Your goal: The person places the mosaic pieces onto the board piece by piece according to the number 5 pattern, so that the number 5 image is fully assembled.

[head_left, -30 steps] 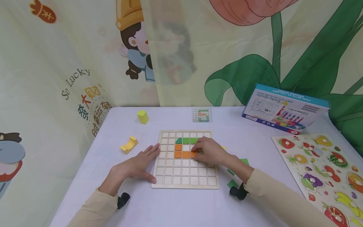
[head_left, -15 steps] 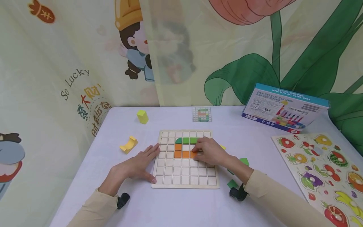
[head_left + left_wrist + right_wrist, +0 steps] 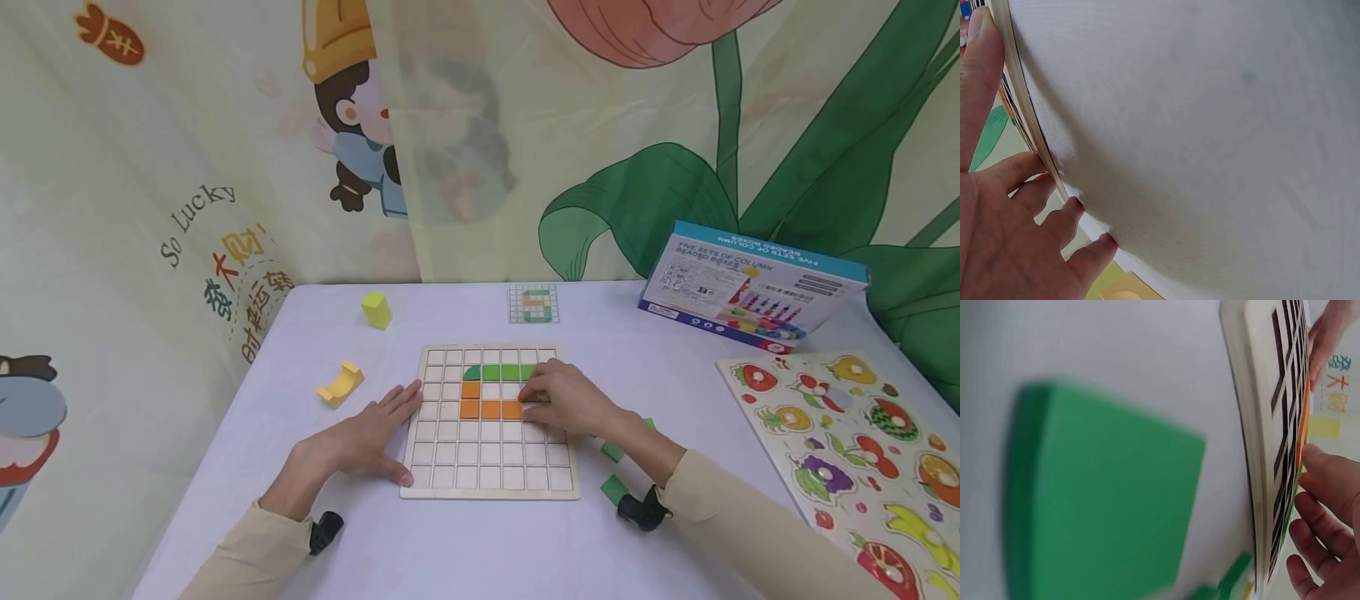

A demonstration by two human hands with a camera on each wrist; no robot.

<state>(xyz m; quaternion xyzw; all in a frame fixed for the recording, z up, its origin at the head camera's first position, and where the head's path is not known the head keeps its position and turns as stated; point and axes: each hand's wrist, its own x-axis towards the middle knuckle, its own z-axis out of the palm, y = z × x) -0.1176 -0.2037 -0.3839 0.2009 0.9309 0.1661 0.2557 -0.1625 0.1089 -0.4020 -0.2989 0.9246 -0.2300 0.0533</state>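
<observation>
A square wooden grid board (image 3: pixel 480 476) lies on the white table. Set in its cells are a rounded dark green tile (image 3: pixel 472 373), a row of light green tiles (image 3: pixel 500 372), and several orange tiles (image 3: pixel 491 410) forming an L. My left hand (image 3: pixel 367 437) rests against the board's left edge, fingers spread and thumb at the front corner; the left wrist view shows the fingertips (image 3: pixel 1107 240) along that side. My right hand (image 3: pixel 570 398) hovers low over the board's right part, its fingertips beside the last orange tile. In the right wrist view its fingers (image 3: pixel 1319 528) are loosely bent, holding nothing visible.
Loose green tiles (image 3: pixel 615 489) lie right of the board, partly under the right forearm. A yellow arch block (image 3: pixel 341 384) and a yellow-green block (image 3: pixel 377 310) stand left. A pattern card (image 3: pixel 533 304) lies behind. A box (image 3: pixel 753 287) and fruit puzzle board (image 3: pixel 847 450) are at right.
My right hand has shifted slightly right, off the last orange tile, which now shows fully in its cell. The left hand has stayed at the board's edge.
</observation>
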